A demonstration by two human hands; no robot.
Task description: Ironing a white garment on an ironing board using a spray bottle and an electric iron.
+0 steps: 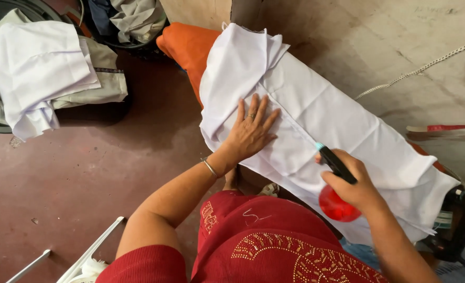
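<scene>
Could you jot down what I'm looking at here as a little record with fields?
Left hand: left hand lies flat, fingers spread, on the white cloth
Right hand: right hand grips a red spray bottle, its nozzle aimed at the cloth
Surface: orange padded board under the cloth
Nearby: iron at the board's right end; pile of clothes on the red floor
</scene>
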